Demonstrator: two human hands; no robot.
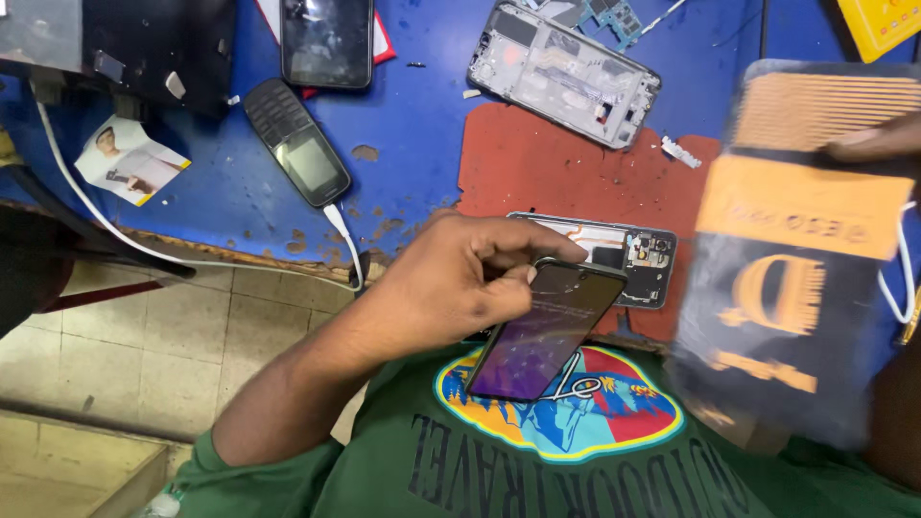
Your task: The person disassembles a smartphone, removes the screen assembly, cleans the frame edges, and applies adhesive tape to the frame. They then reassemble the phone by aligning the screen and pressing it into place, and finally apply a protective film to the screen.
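Blue workbench (413,105) — bearing a red mat (537,163), keypad phone (295,141), phone frame (563,72), dark smartphone (327,40).

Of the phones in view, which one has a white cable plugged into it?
The black keypad phone lying on the blue table; it alone has buttons, and the white cable enters its bottom end.
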